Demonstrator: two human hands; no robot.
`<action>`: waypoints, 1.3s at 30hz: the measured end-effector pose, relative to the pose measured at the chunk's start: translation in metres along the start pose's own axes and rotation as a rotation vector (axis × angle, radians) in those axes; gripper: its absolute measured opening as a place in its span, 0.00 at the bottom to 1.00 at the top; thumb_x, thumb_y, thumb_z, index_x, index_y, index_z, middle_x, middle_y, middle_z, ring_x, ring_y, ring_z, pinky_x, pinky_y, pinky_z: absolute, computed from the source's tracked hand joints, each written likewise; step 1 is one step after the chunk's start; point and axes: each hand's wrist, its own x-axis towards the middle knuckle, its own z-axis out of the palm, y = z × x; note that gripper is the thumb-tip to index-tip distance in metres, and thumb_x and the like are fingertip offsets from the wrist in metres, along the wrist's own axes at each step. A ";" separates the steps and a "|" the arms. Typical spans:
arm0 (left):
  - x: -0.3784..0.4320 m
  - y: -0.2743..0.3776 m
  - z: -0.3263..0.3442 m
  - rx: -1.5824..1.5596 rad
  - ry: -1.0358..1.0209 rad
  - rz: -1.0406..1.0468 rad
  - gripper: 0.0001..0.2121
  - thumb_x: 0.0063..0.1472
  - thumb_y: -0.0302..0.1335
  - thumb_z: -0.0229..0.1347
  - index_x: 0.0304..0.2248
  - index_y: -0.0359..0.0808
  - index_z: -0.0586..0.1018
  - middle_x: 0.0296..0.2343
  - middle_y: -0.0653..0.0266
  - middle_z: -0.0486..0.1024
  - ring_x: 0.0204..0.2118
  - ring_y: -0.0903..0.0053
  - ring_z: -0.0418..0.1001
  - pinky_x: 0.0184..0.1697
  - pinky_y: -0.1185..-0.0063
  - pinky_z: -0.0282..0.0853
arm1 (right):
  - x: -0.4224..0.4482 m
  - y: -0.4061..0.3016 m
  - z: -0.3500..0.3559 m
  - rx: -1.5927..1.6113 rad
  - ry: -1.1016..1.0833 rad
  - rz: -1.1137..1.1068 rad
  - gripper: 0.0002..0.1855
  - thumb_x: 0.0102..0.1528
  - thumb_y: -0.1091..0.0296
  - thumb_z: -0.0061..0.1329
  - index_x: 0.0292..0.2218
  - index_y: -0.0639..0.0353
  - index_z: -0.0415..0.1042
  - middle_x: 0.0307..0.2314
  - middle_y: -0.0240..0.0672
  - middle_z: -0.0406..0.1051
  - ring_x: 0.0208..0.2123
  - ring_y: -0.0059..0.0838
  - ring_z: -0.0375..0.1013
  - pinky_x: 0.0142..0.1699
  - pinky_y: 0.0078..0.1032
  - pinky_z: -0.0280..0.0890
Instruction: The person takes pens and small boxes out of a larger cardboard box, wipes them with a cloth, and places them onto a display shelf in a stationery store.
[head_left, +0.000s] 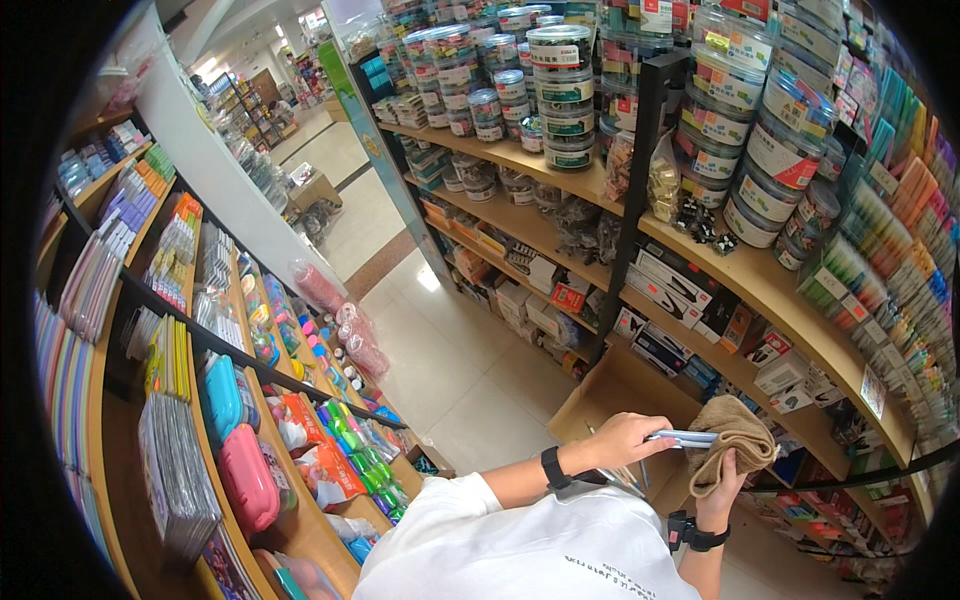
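Note:
My left hand grips the near end of a few slim, pale blue-white items, perhaps pens or pen packs; their exact kind is unclear. A folded brown cloth covers their far end. My right hand holds that cloth from below, its fingers partly hidden by the folds. Both hands are above an open cardboard box on the floor. Several thin stick-like items show in the box, partly behind my left forearm and white shirt.
Shelves with stationery curve along the left. Ahead and right, a wooden shelf carries stacked clear tubs of clips. Marker pens line the far right. Plastic-wrapped pink rolls stand beside the tiled aisle.

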 end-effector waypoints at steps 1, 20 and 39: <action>-0.001 0.000 -0.002 0.003 0.004 -0.010 0.11 0.57 0.35 0.48 0.30 0.35 0.73 0.19 0.57 0.70 0.21 0.66 0.70 0.24 0.75 0.62 | 0.002 -0.002 -0.003 0.005 0.042 -0.011 0.23 0.52 0.66 0.47 0.47 0.60 0.57 0.42 0.35 0.61 0.44 0.28 0.61 0.50 0.27 0.55; 0.001 -0.014 -0.003 0.312 -0.197 0.133 0.08 0.49 0.28 0.52 0.23 0.31 0.70 0.18 0.50 0.70 0.22 0.57 0.68 0.26 0.67 0.64 | 0.017 -0.043 0.048 -1.132 -0.730 -0.303 0.30 0.32 0.70 0.58 0.41 0.61 0.66 0.36 0.47 0.67 0.38 0.47 0.66 0.43 0.32 0.62; -0.004 -0.025 0.005 0.433 -0.329 0.136 0.09 0.47 0.28 0.53 0.24 0.29 0.70 0.21 0.52 0.71 0.26 0.59 0.71 0.30 0.69 0.67 | 0.012 -0.008 0.027 -1.345 -0.750 -0.374 0.21 0.29 0.63 0.59 0.28 0.60 0.70 0.24 0.43 0.69 0.28 0.42 0.67 0.34 0.35 0.63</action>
